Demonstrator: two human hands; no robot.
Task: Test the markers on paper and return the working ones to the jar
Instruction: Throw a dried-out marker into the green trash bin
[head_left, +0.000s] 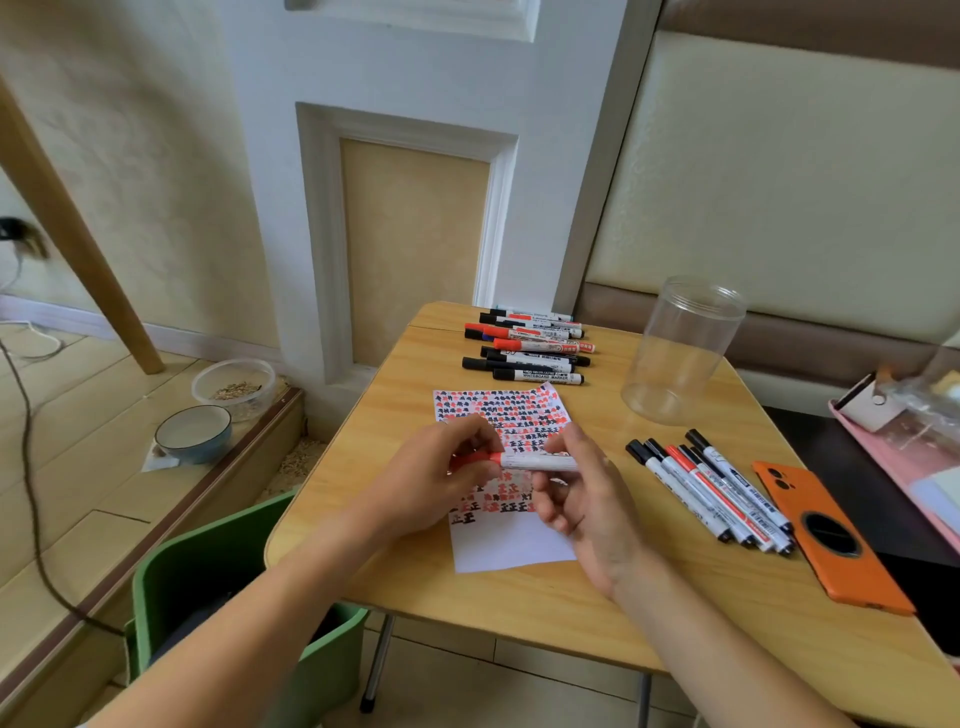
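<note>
Both hands hold one red marker (535, 460) level above the paper (511, 540), a white sheet covered with red and black test marks. My left hand (431, 478) grips the marker's red cap end. My right hand (582, 488) pinches its white barrel. The clear jar (680, 348) stands upright with nothing inside at the back right of the small wooden table (571, 603). A pile of red and black markers (530, 345) lies behind the paper. Several thinner markers (711, 491) lie in a row to the right.
An orange phone (826, 535) lies face down near the table's right edge. A green bin (218, 592) stands on the floor at the left. Two bowls (208, 415) sit on the floor step farther left. A pink tray (904, 457) with clutter is at far right.
</note>
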